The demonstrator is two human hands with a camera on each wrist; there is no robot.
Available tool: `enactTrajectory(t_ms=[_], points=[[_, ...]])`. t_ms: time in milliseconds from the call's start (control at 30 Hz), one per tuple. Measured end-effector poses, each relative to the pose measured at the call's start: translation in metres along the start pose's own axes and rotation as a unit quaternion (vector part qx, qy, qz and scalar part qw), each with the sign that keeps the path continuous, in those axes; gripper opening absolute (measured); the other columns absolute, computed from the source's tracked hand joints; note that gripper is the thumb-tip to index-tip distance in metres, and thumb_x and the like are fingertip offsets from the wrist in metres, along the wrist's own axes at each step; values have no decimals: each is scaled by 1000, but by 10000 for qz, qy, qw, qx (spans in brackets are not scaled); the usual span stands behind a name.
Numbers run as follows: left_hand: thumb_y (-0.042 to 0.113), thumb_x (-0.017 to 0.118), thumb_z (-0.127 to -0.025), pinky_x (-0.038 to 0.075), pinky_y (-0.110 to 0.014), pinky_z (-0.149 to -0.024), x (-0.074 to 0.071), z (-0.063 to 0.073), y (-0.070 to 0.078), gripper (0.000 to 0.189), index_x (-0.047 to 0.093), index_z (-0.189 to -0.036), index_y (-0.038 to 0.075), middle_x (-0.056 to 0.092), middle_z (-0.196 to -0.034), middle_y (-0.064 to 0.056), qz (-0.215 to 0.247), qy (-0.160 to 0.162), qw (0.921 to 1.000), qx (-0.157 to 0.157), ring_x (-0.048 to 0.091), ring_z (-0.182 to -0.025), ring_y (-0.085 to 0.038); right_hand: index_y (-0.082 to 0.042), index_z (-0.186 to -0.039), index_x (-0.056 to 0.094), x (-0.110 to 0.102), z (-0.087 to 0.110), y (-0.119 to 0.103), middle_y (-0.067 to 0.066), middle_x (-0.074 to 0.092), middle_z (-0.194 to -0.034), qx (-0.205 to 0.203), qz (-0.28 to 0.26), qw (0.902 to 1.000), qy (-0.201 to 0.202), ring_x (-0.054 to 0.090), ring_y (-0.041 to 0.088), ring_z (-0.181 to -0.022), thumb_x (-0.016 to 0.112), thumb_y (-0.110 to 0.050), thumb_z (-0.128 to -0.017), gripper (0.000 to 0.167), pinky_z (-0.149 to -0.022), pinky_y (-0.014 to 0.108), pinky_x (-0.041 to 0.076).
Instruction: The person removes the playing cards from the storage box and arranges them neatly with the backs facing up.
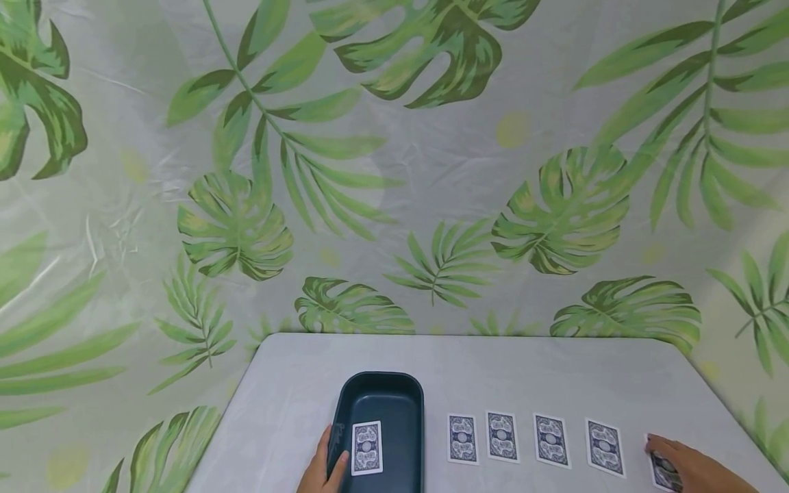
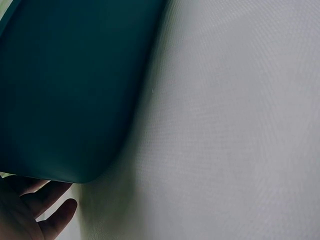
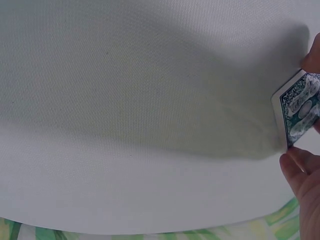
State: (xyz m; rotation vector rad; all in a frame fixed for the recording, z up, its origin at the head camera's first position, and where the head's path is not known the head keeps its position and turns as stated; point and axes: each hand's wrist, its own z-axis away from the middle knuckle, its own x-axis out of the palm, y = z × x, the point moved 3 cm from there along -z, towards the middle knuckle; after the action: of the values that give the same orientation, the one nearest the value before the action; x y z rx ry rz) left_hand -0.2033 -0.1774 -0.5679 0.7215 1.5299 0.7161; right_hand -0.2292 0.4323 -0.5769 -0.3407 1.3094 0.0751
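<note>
My left hand [image 1: 323, 465] grips the left rim of a dark teal tray [image 1: 403, 428], thumb over the edge and fingers along the outer wall. In the left wrist view, fingers [image 2: 59, 217] show at the tray's end [image 2: 65, 90]. One patterned playing card [image 1: 367, 448] lies back up inside the tray. My right hand [image 1: 703, 469] holds another playing card [image 1: 664, 472] at the right end of a row. The right wrist view has this card [image 3: 302, 107] pinched by its edges between the thumb and fingers [image 3: 300, 172]; part of it is out of frame.
Between the tray and my right hand, several more cards lie back up in a spaced row, among them a card [image 1: 462, 439] nearest the tray and a card [image 1: 605, 448] nearest the hand. The white table [image 1: 493, 370] ends at a leaf-patterned cloth backdrop [image 1: 431, 171].
</note>
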Motion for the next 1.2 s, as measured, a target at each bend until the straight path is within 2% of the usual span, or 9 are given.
enactTrajectory(t_ms=[133,267,633,833,933,1000,1067,1133,1200], points=[[27,53,-93,35,-61,-89,0,0,1,61,28,-136,-7,41,-129,-34,-22,-16,10000,-53,44,-113,-48,6,-127,43,2,0,1,26,48,-122,176,-258,9994,-179,49,45,-105,68,-68,-63,101,-83,60,38],[28,53,-93,34,-60,-89,0,0,2,61,28,-136,-7,41,-129,-34,-41,-26,10000,-84,43,-114,-49,7,-128,42,2,-1,1,26,48,-122,286,-280,9989,-251,48,45,-106,68,-69,-62,104,-83,61,37],[25,54,-92,34,-59,-90,0,0,-1,60,29,-136,-8,41,-130,-33,-40,63,10000,51,43,-115,-47,4,-123,47,-3,2,-2,23,50,-121,-90,-103,9999,4,51,42,-103,69,-65,-66,92,-81,56,42],[26,53,-93,33,-59,-91,0,-1,0,61,28,-136,-8,41,-130,-33,-42,-2,10000,4,42,-116,-48,4,-126,44,-1,0,0,26,47,-124,232,-312,9988,-283,49,43,-106,68,-67,-64,98,-84,61,37],[26,54,-92,33,-59,-91,1,-1,0,61,28,-136,-8,40,-130,-33,-20,-3,10000,-37,41,-116,-48,3,-126,45,-11,-6,-3,26,46,-125,471,-631,9962,-378,48,44,-106,76,-52,-65,88,-84,62,36],[26,54,-93,33,-59,-92,2,0,0,61,28,-136,-8,40,-130,-33,-30,-9,10000,-73,41,-116,-48,0,-122,49,-23,-13,-10,22,51,-120,215,-579,9981,20,51,40,-103,80,-39,-62,78,-83,57,39],[27,54,-92,32,-59,-92,2,0,0,62,28,-136,-8,40,-130,-34,-29,23,10000,-88,41,-117,-48,-3,-114,55,-37,-21,-23,16,55,-113,-311,-417,9960,720,54,35,-99,82,-26,-58,66,-81,52,44],[27,54,-92,32,-60,-91,1,0,0,62,28,-136,-8,39,-130,-34,-54,26,9999,-87,41,-117,-48,-8,-108,58,-50,-27,-41,9,57,-109,-748,-61,9864,1462,56,30,-95,81,-21,-57,58,-76,48,47],[27,54,-92,33,-60,-91,1,0,0,61,28,-136,-8,40,-129,-34,-100,56,9999,-31,42,-115,-49,-9,-107,59,-61,-36,-62,6,57,-108,-1077,27,9752,1933,56,29,-96,82,-20,-58,55,-77,47,47]])
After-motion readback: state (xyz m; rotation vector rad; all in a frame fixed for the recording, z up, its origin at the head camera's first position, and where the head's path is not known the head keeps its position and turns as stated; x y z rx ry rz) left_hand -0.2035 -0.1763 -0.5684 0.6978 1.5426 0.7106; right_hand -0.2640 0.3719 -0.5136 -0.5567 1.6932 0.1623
